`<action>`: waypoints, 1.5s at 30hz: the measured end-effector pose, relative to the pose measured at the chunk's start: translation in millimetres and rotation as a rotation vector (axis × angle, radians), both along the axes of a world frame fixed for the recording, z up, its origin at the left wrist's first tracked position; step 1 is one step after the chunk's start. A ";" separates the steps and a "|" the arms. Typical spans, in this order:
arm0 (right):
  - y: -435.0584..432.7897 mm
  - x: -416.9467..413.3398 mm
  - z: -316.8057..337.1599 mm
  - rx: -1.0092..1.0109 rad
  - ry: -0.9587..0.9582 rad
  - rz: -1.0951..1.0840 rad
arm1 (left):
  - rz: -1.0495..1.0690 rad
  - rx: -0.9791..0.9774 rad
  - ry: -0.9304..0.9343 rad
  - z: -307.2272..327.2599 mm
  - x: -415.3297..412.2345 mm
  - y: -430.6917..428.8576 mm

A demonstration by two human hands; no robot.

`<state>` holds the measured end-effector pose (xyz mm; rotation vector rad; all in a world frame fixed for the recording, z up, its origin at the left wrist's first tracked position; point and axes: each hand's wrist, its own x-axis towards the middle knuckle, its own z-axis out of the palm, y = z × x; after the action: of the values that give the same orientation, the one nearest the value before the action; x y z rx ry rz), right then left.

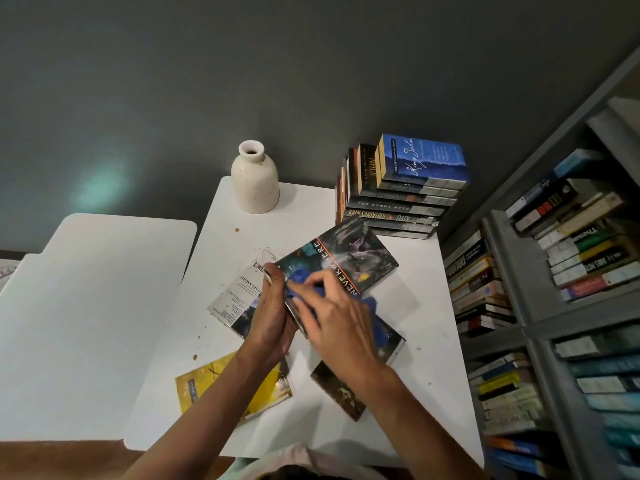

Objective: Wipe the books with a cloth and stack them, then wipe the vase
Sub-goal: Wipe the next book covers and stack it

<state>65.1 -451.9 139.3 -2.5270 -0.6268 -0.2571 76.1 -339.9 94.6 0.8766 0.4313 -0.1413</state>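
My left hand (272,311) grips the near edge of a dark paperback (349,258), holding it tilted above the white table (311,209). My right hand (332,313) pinches a blue cloth (308,284) and presses it on that book's cover. Under my hands lies a white paperback (239,289). A yellow book (263,386) and a dark brown book (341,393) lie nearer to me, and another book (391,337) lies under my right hand. A stack of books (405,199) stands at the far right corner. The speckled cream vase (255,180) stands upright at the back.
A second white table (86,306) stands to the left with a narrow gap between. A grey bookshelf (554,306) full of books runs along the right side. A dark grey wall is behind the table.
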 end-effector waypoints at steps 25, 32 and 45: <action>5.6 18.6 4.3 0.054 -0.043 -0.143 | 0.094 0.243 -0.068 21.4 -11.9 -8.2; 32.3 8.2 4.7 0.047 -0.036 -0.083 | 0.107 0.150 -0.070 17.8 -2.8 -9.1; 31.4 10.7 7.9 0.097 0.003 -0.007 | 0.109 -0.010 0.009 10.2 2.1 -5.6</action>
<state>75.7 -420.5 147.2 -2.4371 -0.5901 -0.2789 78.1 -345.5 104.7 0.8410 0.4859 -0.0470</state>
